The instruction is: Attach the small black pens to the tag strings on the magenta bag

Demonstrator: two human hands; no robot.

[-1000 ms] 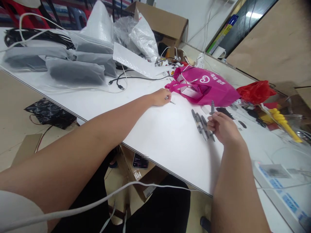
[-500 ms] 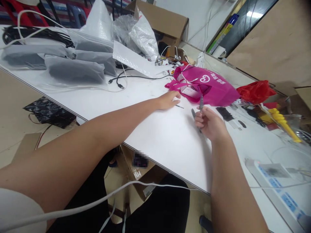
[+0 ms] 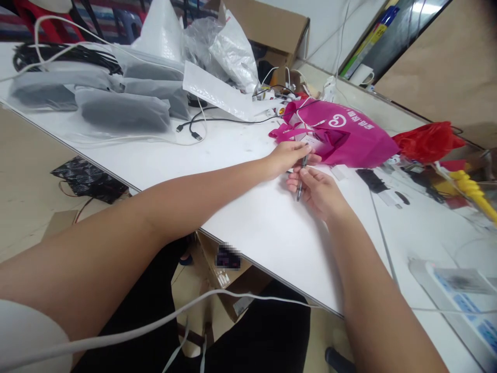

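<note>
A dark, slim pen [image 3: 299,194] stands tilted between my two hands, just over the white table. My right hand [image 3: 316,190] pinches it around the middle with thumb and fingers, and its lower end sticks out below them. At the upper end of the pen, the thumb and fingers of my left hand [image 3: 287,157] close in on it. A small dark, thin piece [image 3: 289,172] shows beside the left palm, mostly hidden, so I cannot make out its kind. Right behind my fingers lies a magenta bag [image 3: 361,137] with a white box [image 3: 312,141] at its opening.
Grey-wrapped packages [image 3: 124,110] and black cables [image 3: 194,124] lie at the left. A red plastic bag [image 3: 429,141], a yellow tool [image 3: 471,189] and a power strip [image 3: 462,305] are on the right. A white cable [image 3: 174,316] crosses in front of my legs.
My right hand has moved left with the pen, and my left hand has come up and right to meet it. Left fingers are now at the pen's upper end.
</note>
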